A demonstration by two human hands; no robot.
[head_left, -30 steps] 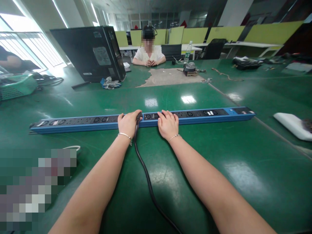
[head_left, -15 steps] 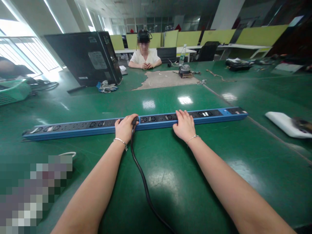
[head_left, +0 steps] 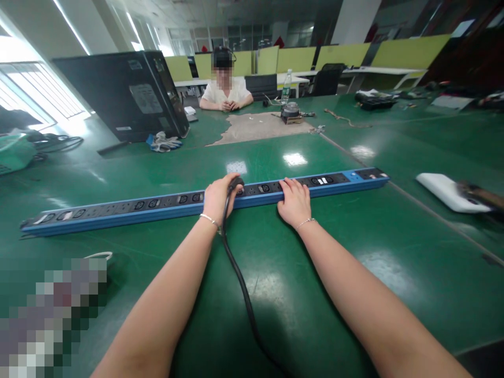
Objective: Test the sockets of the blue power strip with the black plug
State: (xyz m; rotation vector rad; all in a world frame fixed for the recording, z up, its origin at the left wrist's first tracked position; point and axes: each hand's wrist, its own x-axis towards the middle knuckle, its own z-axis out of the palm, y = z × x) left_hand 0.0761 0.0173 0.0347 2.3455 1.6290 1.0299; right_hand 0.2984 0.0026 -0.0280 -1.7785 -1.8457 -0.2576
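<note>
A long blue power strip (head_left: 118,212) with black sockets lies across the green table. Near its middle, my left hand (head_left: 221,197) is closed on a black plug (head_left: 237,182), held at the strip's top face; whether it sits in a socket I cannot tell. From the plug a thick black cable (head_left: 244,294) runs down toward the table's near edge. My right hand (head_left: 295,201) rests on the strip further right, its fingers over the top face and front edge, gripping it.
Beyond the strip stand a black computer case (head_left: 129,100), gloves (head_left: 163,142), a bottle (head_left: 286,86) and a round device (head_left: 290,112). A person (head_left: 226,94) sits opposite. A white object (head_left: 449,191) lies right, a green basket (head_left: 16,152) left.
My left hand has moved right along the strip with the plug, uncovering sockets to its left. My right hand stays on the strip. The whole view has shifted slightly.
</note>
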